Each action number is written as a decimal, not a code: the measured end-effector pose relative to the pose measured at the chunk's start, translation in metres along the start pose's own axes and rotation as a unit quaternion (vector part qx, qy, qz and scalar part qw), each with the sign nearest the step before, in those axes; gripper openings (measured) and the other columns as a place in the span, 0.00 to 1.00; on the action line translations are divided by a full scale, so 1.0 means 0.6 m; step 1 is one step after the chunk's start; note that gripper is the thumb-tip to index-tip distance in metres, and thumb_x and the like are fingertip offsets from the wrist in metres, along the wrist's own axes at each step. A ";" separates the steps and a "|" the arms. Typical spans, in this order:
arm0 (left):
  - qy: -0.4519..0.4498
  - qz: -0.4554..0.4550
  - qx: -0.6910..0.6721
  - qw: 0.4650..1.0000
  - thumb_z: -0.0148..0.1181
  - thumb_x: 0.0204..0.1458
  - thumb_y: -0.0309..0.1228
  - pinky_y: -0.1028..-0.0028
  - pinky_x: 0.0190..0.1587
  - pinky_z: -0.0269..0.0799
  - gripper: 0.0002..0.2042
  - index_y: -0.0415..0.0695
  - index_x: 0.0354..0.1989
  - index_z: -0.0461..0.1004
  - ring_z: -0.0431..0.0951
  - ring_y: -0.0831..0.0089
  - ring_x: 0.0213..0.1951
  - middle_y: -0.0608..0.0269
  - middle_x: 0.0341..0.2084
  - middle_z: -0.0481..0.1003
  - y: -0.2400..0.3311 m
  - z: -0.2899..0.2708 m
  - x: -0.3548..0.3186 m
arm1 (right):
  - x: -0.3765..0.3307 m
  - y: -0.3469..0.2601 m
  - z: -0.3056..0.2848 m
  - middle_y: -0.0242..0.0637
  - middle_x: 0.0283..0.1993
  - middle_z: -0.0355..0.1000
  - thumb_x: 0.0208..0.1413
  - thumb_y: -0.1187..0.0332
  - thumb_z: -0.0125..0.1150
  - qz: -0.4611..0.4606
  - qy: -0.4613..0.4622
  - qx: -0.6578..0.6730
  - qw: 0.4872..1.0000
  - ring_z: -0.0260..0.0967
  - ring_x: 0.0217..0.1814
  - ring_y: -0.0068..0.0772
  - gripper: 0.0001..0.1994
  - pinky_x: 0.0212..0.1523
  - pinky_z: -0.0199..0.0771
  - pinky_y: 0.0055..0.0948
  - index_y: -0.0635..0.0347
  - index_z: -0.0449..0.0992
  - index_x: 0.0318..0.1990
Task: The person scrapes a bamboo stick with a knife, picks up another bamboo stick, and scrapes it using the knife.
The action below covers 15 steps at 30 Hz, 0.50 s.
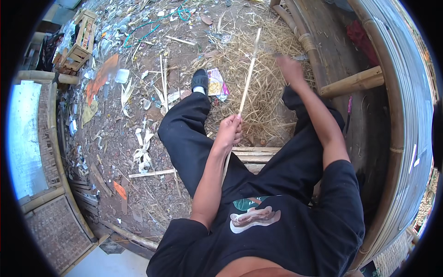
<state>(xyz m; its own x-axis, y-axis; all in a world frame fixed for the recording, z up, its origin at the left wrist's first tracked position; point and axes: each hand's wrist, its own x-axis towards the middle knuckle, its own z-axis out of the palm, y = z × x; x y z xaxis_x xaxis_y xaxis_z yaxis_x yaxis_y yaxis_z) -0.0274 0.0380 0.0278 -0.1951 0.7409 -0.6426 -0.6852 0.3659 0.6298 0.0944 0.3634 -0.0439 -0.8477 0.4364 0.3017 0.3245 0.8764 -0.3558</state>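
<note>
My left hand (228, 132) is closed around a long, thin, pale bamboo strip (249, 78). The strip slants up and away from my fist, and its lower part runs back along my forearm toward my lap. To the right, apart from the strip, my right hand (291, 73) is raised above a heap of straw-coloured shavings (263, 94). Motion smears its fingers, so whether it holds anything is unclear. Between my knees is a seat or bench edge of bamboo slats (256, 154).
A bamboo-framed platform (364, 83) borders my right side. Litter and wood scraps cover the dirt ground, with a printed packet (217, 83) by my left shoe (200, 79). A wooden crate (78, 46) stands far left, and a woven bamboo panel (60, 231) at the near left.
</note>
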 end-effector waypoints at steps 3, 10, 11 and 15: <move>-0.024 -0.003 -0.009 1.000 0.46 0.66 0.39 0.83 0.11 0.41 0.12 0.46 0.33 0.64 0.48 0.88 0.11 0.78 0.13 0.51 0.007 0.004 -0.004 | 0.016 0.038 -0.015 0.49 0.26 0.74 0.66 0.49 0.44 0.345 0.023 -0.122 0.931 0.75 0.31 0.56 0.22 0.32 0.75 0.47 0.59 0.72 0.36; 0.030 0.015 0.027 0.999 0.47 0.66 0.39 0.83 0.12 0.44 0.12 0.45 0.33 0.65 0.51 0.88 0.11 0.78 0.14 0.55 0.002 0.001 0.008 | 0.004 -0.129 -0.035 0.61 0.40 0.74 0.65 0.46 0.42 0.346 -0.158 0.026 0.925 0.72 0.47 0.62 0.28 0.47 0.70 0.53 0.70 0.71 0.40; 0.033 0.022 0.039 0.998 0.47 0.66 0.39 0.83 0.13 0.45 0.12 0.45 0.34 0.65 0.51 0.88 0.12 0.77 0.14 0.57 0.001 -0.003 0.013 | -0.004 -0.114 -0.025 0.62 0.41 0.74 0.65 0.45 0.42 0.370 -0.137 0.048 0.917 0.71 0.48 0.64 0.29 0.49 0.69 0.53 0.70 0.71 0.40; 0.053 0.036 0.058 0.996 0.48 0.65 0.38 0.83 0.13 0.45 0.12 0.44 0.33 0.66 0.51 0.88 0.12 0.78 0.14 0.57 0.003 -0.002 0.014 | -0.038 -0.104 0.001 0.46 0.31 0.73 0.62 0.51 0.53 0.459 -0.040 0.236 0.856 0.73 0.30 0.43 0.20 0.30 0.71 0.39 0.64 0.70 0.36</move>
<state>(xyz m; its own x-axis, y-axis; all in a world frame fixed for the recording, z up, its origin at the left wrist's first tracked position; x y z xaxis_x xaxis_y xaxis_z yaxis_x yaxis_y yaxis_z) -0.0312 0.0443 0.0230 -0.3172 0.7065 -0.6326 -0.5818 0.3818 0.7181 0.0934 0.2989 -0.0290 -0.3591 0.8648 -0.3509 0.6786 -0.0162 -0.7343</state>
